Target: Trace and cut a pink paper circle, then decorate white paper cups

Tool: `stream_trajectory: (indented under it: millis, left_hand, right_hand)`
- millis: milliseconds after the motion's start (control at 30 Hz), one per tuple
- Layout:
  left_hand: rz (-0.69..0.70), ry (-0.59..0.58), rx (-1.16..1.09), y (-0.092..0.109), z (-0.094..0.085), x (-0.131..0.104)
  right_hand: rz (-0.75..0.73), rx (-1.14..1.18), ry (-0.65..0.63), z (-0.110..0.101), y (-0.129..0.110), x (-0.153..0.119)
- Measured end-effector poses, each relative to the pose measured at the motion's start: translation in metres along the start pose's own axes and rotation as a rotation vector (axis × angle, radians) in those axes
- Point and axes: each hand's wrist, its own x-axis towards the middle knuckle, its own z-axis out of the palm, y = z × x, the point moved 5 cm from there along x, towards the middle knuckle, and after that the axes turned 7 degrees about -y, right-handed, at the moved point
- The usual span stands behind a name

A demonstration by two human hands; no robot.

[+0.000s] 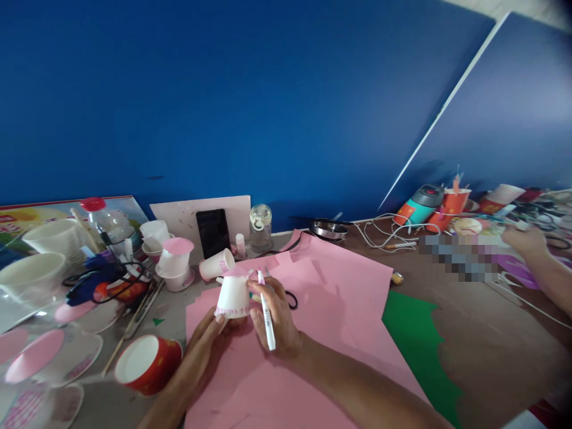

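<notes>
A white paper cup (233, 296) is held mouth-down above the pink paper (348, 310) by the left hand (213, 333), whose fingers are clamped on the cup near its lower rim. Pink marks are seen in a band along that rim. A white marker (269, 328) with dark lettering is gripped in the right hand (280, 313), its fingers clamped about the barrel; the marker is tilted, its pink end raised beside the cup and pointed away from the wearer. Black scissor handles (292, 300) are partly hidden behind the right hand. A pink-patterned cup (217, 264) is laid on its side just beyond the held cup, and a red cup (156, 364) is tilted on the bench (491, 357) to the left of the left forearm. Farther back, a dark phone (213, 232) is leaned against a pale board (190, 210), with a glass jar (261, 232) placed to its right. The pink paper is bordered on the right by green paper (415, 339) with a ragged edge. At the far right, beyond a white cable (373, 232), a co-worker's hand (527, 244) is seen above purple material (513, 268).
</notes>
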Motion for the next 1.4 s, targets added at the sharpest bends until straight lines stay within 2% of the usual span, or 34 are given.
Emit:
stream_trajectory:
  millis: [267, 433, 567, 767, 967, 1167, 1300, 1400]
  left_hand:
    - [0.025, 0.059, 0.050, -0.004, -0.008, 0.000]
    - [0.040, 0.174, 0.382, 0.002, -0.010, -0.003]
    - [0.085, 0.184, 0.551, 0.009, -0.004, -0.002]
    - [0.051, 0.160, 0.460, 0.008, 0.004, 0.001]
    - [-0.006, 0.109, 0.333, -0.003, -0.003, 0.000]
    - [0.011, 0.031, 0.201, -0.004, -0.004, -0.001]
    - [0.039, 0.067, 0.273, 0.002, 0.000, -0.001]
    - [0.122, 0.212, 0.444, 0.013, -0.004, -0.003]
  right_hand:
    - [0.095, 0.087, 0.008, 0.004, 0.006, -0.006]
    - [0.198, 0.243, -0.020, 0.008, 0.008, -0.006]
    - [0.298, 0.291, 0.003, 0.007, 0.011, -0.005]
    - [0.416, 0.353, 0.000, 0.008, 0.019, -0.008]
    - [0.498, 0.468, 0.032, 0.007, 0.022, -0.006]
    - [0.438, 0.602, -0.018, 0.011, 0.020, -0.005]
    - [0.419, 0.653, 0.010, 0.013, 0.020, -0.006]
    - [0.378, 0.649, 0.081, 0.011, 0.021, -0.005]
